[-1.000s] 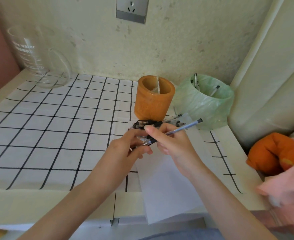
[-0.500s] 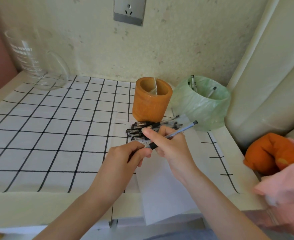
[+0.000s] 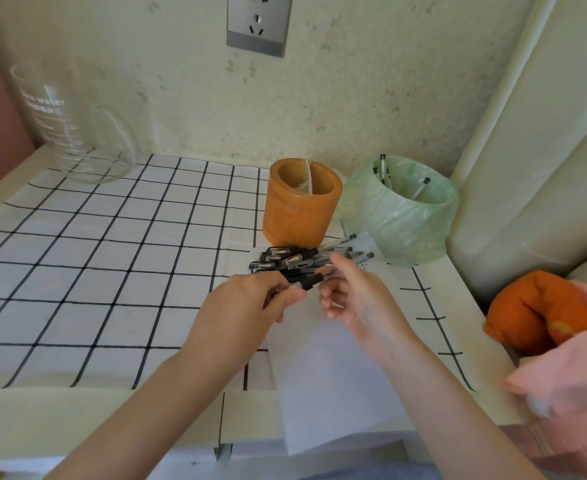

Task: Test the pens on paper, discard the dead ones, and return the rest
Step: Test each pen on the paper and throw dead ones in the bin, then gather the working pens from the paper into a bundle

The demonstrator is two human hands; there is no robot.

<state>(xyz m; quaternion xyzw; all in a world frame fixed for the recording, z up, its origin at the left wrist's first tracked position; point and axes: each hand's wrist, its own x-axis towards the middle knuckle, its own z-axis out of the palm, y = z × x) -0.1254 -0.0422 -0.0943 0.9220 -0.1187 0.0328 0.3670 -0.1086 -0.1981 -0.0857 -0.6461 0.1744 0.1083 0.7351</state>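
My left hand (image 3: 250, 306) pinches the black grip end of a pen (image 3: 306, 281) just above the sheet of white paper (image 3: 333, 375). My right hand (image 3: 357, 299) is beside it with loosened, parted fingers, and the pen's barrel passes behind its index finger. Directly beyond both hands, a pile of several pens (image 3: 285, 259) lies on the paper's far end. The orange pen holder (image 3: 300, 206) stands behind the pile. To its right, a bin lined with a green bag (image 3: 399, 216) has a few pens sticking up in it.
A black-grid white cloth (image 3: 94, 258) covers the table. A glass jug (image 3: 73, 126) stands at the back left by the wall. An orange cushion (image 3: 541, 306) and pink fabric (image 3: 569, 379) lie off the table's right edge, next to a cream curtain (image 3: 534, 150).
The pen came down from its raised tilt toward the pile. My right hand loosened its grip on the barrel while my left hand kept hold of the black end.
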